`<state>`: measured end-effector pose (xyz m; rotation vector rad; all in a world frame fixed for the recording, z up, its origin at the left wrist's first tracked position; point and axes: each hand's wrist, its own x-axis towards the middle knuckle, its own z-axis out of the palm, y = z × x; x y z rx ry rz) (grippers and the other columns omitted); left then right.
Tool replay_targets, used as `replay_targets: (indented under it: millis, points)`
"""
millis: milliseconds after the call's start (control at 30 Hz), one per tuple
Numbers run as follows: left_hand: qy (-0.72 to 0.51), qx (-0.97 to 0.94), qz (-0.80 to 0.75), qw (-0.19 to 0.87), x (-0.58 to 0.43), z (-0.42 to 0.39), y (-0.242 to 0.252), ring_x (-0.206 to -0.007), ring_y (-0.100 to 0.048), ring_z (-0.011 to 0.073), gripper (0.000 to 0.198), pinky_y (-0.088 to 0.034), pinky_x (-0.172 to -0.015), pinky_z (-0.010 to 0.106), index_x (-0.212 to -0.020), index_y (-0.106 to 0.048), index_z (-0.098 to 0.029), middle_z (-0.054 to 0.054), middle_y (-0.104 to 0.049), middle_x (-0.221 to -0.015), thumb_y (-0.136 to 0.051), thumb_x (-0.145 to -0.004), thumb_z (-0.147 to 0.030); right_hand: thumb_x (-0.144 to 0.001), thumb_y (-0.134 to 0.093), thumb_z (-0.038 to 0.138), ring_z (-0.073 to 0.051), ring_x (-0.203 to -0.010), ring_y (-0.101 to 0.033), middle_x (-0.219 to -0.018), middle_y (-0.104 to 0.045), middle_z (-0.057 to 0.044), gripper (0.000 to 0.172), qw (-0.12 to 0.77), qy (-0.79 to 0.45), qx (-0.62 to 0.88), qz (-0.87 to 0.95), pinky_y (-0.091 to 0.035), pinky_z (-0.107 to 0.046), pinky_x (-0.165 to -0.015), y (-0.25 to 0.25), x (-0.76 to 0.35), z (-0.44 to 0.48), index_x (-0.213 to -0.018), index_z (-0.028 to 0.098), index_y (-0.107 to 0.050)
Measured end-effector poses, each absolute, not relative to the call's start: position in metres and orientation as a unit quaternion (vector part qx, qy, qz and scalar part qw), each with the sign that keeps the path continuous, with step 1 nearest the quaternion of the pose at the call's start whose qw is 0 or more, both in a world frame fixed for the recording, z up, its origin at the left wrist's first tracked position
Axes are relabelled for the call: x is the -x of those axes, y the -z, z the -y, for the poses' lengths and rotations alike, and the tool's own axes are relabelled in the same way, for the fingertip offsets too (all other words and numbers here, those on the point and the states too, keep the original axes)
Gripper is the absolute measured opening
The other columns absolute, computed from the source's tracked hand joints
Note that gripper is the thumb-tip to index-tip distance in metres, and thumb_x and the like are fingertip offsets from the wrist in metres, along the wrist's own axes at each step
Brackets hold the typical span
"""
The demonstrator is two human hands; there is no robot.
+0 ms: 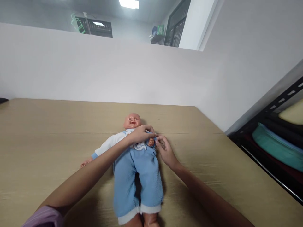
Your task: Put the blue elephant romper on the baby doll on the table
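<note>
A baby doll lies face up on the wooden table, its head toward the wall. It wears a blue and white outfit with long trouser legs and a white sleeve on one arm. Over the doll's chest, my left hand pinches blue fabric by the arm on the right side. My right hand meets it there, fingertips closed on the blue sleeve edge. Between my hands the doll's small fist shows. My left forearm crosses in front of the doll's other arm.
The wooden table reaches back to a white wall with a window above. At the right stands a black metal rack holding a teal item and a cream-coloured one.
</note>
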<state>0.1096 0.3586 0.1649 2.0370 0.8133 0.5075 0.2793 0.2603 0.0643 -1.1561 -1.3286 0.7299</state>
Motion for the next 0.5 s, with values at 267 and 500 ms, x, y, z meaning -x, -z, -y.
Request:
replay_targets:
  millis: [267,500]
  points:
    - [-0.172,-0.822,-0.364,0.403,-0.117,-0.364,-0.169,-0.081,-0.066,0.0224,0.04,-0.05,-0.071,0.031,-0.08,-0.068,-0.019,0.003,-0.073,-0.084,-0.054,-0.089,-0.055,-0.091,-0.065,0.061,-0.024,-0.095,-0.064,-0.1,-0.063,-0.005,0.038,0.615,-0.384,0.532,0.436,-0.06,-0.039,-0.084,-0.049,-0.285,-0.285,-0.098,0.028,-0.048]
    - [-0.162,-0.881,-0.368,0.251,-0.103,-0.366,-0.163,-0.094,-0.071,0.0273,0.032,-0.053,-0.085,0.035,-0.104,-0.068,-0.02,0.01,-0.077,-0.099,-0.06,-0.093,-0.048,-0.076,-0.072,0.064,-0.016,-0.07,-0.055,-0.076,-0.055,0.003,0.046,0.612,-0.419,0.547,0.388,-0.048,-0.027,-0.062,-0.04,-0.298,-0.32,-0.085,0.027,-0.045]
